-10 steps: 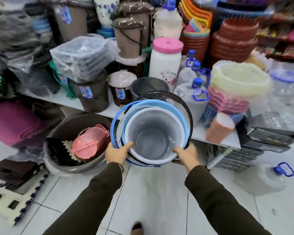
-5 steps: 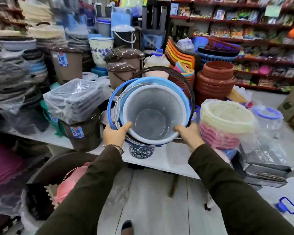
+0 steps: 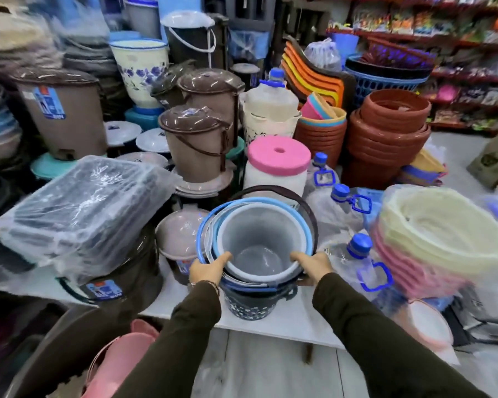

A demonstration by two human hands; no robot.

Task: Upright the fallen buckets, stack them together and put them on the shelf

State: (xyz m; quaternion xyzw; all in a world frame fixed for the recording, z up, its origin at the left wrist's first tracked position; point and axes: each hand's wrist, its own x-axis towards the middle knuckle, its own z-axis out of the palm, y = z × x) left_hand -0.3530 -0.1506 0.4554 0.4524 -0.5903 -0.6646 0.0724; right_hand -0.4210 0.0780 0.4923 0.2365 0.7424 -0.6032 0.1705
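The nested stack of round plastic buckets (image 3: 258, 248), a grey one innermost inside pale blue rims with a dark patterned bucket outermost, sits upright at the front edge of the white shelf (image 3: 285, 320), its base seemingly resting on the shelf surface, though the hands hide part of the contact. The left hand (image 3: 209, 268) grips the near-left rim, fingers (image 3: 223, 257) curled over and clamped on it; the right hand (image 3: 314, 265) does the same on the near-right rim. So the stack lies between the two hands, its open mouth facing up and slightly toward the person.

The likely trouble: the stack stands close to the shelf's front lip, so letting go now could leave it tipping forward off the edge. Pushing it deeper carries its own risk, since the space behind is tight. Just left of the stack stands a small brown lidded bin (image 3: 179, 242), just right a clear water bottle with a blue cap (image 3: 357, 254), and directly behind it a white jar with a pink lid (image 3: 276, 168); any of these could be knocked over. The loose dark and blue bail handles (image 3: 273, 193) arching behind the rim may snag on that jar
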